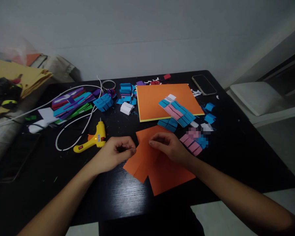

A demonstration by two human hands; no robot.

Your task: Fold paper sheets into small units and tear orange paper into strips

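Several orange paper pieces lie before me at the table's front, a narrower orange piece [138, 168] overlapping a larger orange sheet [169, 178]. At their left edge is my left hand [118, 153], its thumb and index fingertip brought together. Over the upper part of the orange paper, my right hand [170, 146] is curled in a pinch. What either pinch holds, if anything, is hidden or too small to name. Left of my left hand lies a yellow hot glue gun [99, 136] with an orange light lit. Pink and blue folded paper pieces [191, 144] sit just beyond my right wrist.
Behind lies a stack of orange and yellow sheets [157, 101], with a blue, pink and white paper strip panel [178, 111] on it. Coloured paper strips [73, 103] and a looping white cable [61, 132] are left. A phone [204, 84] rests at back right.
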